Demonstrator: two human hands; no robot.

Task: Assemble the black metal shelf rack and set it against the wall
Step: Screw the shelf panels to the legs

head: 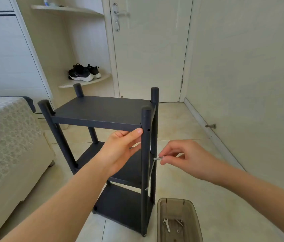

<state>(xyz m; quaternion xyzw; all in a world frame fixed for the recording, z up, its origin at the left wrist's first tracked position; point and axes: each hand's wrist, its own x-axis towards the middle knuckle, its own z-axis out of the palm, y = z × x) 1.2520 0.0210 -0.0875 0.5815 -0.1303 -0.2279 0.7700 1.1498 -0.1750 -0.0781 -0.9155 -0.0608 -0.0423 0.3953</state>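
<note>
The black metal shelf rack stands upright on the tiled floor, with three shelves between four round posts. My left hand grips the front edge of the top shelf from below, thumb against the near right post. An empty screw hole shows in that post just beside my thumb. My right hand pinches a silver screw to the right of the post, its tip pointing at the rack.
A translucent brown tray on the floor at lower right holds a small wrench and loose screws. A bed is at left. Closed door, corner shelves with sneakers, wall with a doorstop at right.
</note>
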